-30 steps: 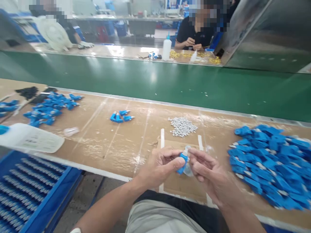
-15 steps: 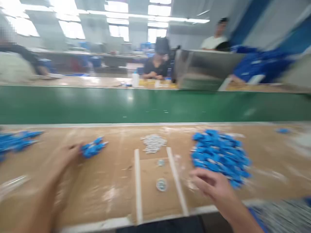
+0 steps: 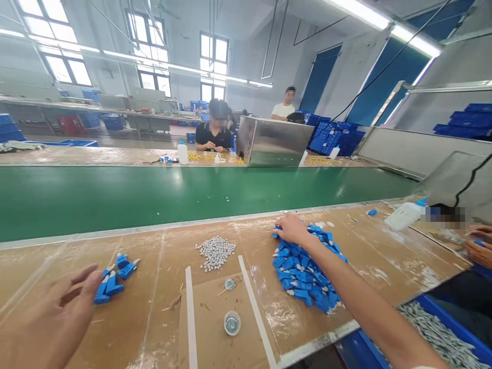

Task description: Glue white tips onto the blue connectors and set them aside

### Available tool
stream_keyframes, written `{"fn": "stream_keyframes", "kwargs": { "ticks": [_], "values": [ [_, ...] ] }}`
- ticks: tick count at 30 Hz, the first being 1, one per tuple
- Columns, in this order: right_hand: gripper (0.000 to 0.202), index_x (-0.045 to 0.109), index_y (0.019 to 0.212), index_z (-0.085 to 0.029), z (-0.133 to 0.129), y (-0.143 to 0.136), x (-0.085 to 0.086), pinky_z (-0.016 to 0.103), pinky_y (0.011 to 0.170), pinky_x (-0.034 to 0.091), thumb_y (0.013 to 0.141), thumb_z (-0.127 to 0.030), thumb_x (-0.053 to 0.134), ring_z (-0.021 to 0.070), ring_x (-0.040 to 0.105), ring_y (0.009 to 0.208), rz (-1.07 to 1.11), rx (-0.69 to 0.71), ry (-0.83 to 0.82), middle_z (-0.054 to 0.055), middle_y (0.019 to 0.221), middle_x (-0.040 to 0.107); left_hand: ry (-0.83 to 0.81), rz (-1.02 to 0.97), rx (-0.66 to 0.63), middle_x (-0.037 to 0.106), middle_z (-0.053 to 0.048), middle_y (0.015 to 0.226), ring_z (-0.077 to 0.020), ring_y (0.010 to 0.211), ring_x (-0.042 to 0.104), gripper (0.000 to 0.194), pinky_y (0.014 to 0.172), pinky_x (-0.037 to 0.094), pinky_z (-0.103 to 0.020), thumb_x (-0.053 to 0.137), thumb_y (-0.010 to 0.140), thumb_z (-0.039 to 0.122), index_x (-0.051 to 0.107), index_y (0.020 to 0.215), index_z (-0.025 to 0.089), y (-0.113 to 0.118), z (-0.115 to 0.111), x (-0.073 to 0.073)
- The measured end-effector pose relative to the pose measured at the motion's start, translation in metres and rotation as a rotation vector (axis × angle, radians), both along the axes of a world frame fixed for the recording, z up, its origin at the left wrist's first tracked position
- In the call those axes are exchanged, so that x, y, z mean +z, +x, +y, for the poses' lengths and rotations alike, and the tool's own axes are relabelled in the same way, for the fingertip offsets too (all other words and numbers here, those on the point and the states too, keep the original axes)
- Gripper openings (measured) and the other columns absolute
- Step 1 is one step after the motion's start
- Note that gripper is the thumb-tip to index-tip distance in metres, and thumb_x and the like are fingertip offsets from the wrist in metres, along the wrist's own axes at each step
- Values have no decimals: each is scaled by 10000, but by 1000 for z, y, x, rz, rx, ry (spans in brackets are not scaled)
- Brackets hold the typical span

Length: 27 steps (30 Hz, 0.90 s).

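My left hand [image 3: 67, 312] is beside a small group of blue plastic parts [image 3: 111, 284] with whitish tips. Its fingers are curved, with a gap between them, and nothing shows in them. Over the far left edge of a large heap of similar blue parts [image 3: 303, 277] is my right hand [image 3: 291, 229]. Its fingers are bent down around a blue part at the heap's edge; the grip is partly hidden by the hand. Between the two groups lies a pile of small grey-white pieces [image 3: 216, 253]. Nearer me stands a small round cup [image 3: 232, 323] with clear contents.
White strips [image 3: 191, 318] border a cardboard patch holding a small clear blob with a stick [image 3: 229, 284]. A green belt [image 3: 192, 195] runs behind the table. At right are a bottle [image 3: 405, 215], a co-worker's hands [image 3: 480, 246] and a blue bin [image 3: 442, 333] of grey parts.
The view has swung right and sharpened. My right hand has gone from the heap's near left side to its far edge. My left hand has drawn back from the small blue group.
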State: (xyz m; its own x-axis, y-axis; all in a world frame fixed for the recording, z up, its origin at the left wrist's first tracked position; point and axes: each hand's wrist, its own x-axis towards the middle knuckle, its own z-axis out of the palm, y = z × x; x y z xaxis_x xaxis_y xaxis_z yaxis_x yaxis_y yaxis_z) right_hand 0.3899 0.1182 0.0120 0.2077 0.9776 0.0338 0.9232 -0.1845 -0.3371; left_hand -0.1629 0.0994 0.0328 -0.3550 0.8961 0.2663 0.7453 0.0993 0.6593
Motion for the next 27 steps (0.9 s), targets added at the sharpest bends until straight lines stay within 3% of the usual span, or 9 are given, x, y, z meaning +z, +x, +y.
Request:
{"fn": "stream_keyframes", "kwargs": {
  "ticks": [1,4,6,10,13,17,19,22,27],
  "values": [
    [300,636,1214,-175,1,-1,0,493,973,516,966,-343,636,258,620,1139,34,2,-1,101,1295,622,-5,-25,-28,748,80,1119,-267,958,707,359,897,546,-463,571,809,647,706,1016,387,15,-15,4],
    [329,657,1185,-165,-3,-3,9,473,946,523,957,-400,633,251,644,1080,220,8,59,107,1218,663,57,-137,-286,727,28,1191,-279,1131,657,355,1021,497,-445,612,818,601,729,1041,350,65,-56,11],
    [433,685,1172,-159,-16,-8,18,449,910,530,928,-510,619,260,671,1008,406,31,132,116,1110,711,62,-260,-451,722,-15,1189,-270,1149,648,344,1007,512,-403,638,834,558,740,1051,310,98,-77,10],
    [649,675,1234,-192,-62,-42,30,389,796,554,868,-708,531,238,701,870,808,142,227,104,1009,737,-43,-458,-782,737,-44,1130,-226,1035,694,281,904,569,-334,623,899,448,739,1109,299,158,-99,10],
    [607,700,1155,-227,-100,-84,32,339,734,555,818,-723,605,206,691,810,1039,202,217,87,958,734,-108,-604,-966,718,-68,1188,-228,1077,680,334,942,566,-364,609,924,410,691,1227,294,194,-102,15],
    [387,730,994,-226,-132,-135,34,266,643,511,752,-515,818,153,631,715,1426,225,163,42,857,696,-293,-980,-1003,716,-144,1189,-254,1033,695,454,829,602,-353,606,923,463,658,1286,196,223,-101,22],
    [334,725,917,-211,-138,-152,35,252,621,488,718,-441,864,141,593,694,1438,184,202,25,816,669,-320,-1059,-952,726,-144,1151,-249,1011,700,471,825,594,-323,712,859,416,667,1262,176,229,-101,21],
    [345,699,845,-196,-140,-166,33,248,591,468,697,-459,868,140,556,670,1393,117,214,18,777,639,-296,-1067,-881,737,-117,1075,-228,953,706,468,799,586,-288,817,768,310,695,1200,179,227,-104,15],
    [354,686,860,-198,-143,-162,26,220,514,418,805,-542,752,111,513,614,1553,49,136,29,823,642,-323,-1172,-806,750,-106,984,-213,862,718,332,732,590,-281,825,751,294,738,1044,164,214,-107,5]
  ]
}}
